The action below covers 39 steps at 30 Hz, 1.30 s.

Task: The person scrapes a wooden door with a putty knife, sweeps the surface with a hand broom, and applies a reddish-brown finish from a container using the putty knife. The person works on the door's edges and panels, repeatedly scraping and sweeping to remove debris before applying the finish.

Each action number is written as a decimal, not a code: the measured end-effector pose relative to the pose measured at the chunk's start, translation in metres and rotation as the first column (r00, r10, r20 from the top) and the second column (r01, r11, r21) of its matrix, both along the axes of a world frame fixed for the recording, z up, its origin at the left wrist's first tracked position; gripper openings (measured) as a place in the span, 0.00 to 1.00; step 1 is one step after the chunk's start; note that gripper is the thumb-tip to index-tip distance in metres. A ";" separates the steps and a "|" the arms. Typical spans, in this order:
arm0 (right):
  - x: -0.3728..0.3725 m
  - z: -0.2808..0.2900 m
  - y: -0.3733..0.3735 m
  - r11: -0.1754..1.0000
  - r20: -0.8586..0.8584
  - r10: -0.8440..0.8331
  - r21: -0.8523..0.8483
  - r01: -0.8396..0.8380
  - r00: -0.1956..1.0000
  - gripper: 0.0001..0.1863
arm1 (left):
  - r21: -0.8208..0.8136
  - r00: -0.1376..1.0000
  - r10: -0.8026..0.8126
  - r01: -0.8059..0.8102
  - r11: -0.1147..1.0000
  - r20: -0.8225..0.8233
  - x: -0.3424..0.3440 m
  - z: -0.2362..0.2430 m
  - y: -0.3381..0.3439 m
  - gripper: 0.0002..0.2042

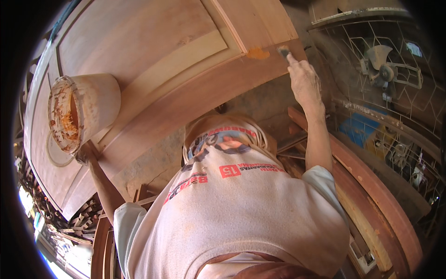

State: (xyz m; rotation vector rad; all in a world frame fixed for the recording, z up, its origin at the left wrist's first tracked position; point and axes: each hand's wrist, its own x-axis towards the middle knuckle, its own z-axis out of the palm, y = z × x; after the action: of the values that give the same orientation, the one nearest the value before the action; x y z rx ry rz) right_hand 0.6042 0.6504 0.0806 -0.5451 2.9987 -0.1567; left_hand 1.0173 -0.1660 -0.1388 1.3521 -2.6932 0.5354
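Observation:
My right hand (305,83) is closed round a small putty knife (283,50), its forefinger stretched along the tool. The blade is by the corner of a large wooden panelled door (186,95), just right of an orange putty smear (258,53). At the left, my left hand (83,154) is low beside the rim of a pale plastic bucket (100,95). The bucket hides most of its fingers, so I cannot tell whether it grips the rim. Orange-brown filler (70,118) coats the inside of the bucket and its rim.
A pale ring shape (58,151) shows on the door beside the bucket. Curved wooden pieces (371,200) lie to my right. A wire grille (344,42) and a fan (384,69) are beyond them. Stacked wood scraps (86,216) fill the lower left.

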 end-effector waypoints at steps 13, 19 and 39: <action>0.017 0.022 0.004 0.973 0.122 -0.147 -0.162 0.166 0.981 0.19 | -0.003 0.997 0.059 -0.060 0.998 -0.041 -0.006 0.015 0.008 0.43; 0.011 -0.003 0.011 0.912 0.111 -0.168 -0.359 0.197 0.979 0.19 | -0.004 0.996 0.065 -0.066 0.998 -0.059 -0.011 0.025 0.010 0.43; 0.044 0.022 -0.094 1.000 0.102 -0.030 -0.007 0.031 0.994 0.21 | 0.075 0.976 0.102 -0.089 0.993 -0.192 0.003 0.016 0.026 0.40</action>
State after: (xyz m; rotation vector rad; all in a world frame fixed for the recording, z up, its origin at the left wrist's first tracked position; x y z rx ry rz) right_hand 0.6481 0.5562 0.1031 -0.4778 2.9099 -0.1932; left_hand 1.0207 -0.1399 -0.1231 1.4735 -2.5189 0.3037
